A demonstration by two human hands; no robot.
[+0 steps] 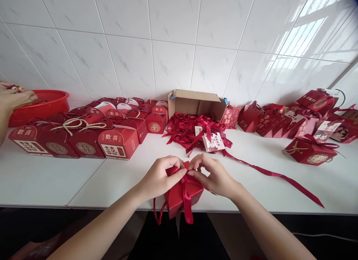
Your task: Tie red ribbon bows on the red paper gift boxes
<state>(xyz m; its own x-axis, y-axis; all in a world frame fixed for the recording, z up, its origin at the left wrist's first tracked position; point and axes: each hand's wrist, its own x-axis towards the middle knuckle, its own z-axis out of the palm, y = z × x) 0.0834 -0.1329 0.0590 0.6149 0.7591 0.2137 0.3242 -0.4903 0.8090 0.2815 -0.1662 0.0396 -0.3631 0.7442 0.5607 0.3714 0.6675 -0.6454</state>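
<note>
A small red box stands at the table's front edge, with a dark red ribbon over its top and hanging down its front. My left hand pinches the ribbon at the box top, thumb against fingers. Close beside it, my right hand also pinches ribbon, its fingertips nearly touching those of the left. A twisted red cord loops from the box's left side.
Rows of red boxes stand at left, near a red basin with another person's hand. Behind lie a ribbon pile and an open cardboard box. More red boxes are at right. One long ribbon crosses the tabletop.
</note>
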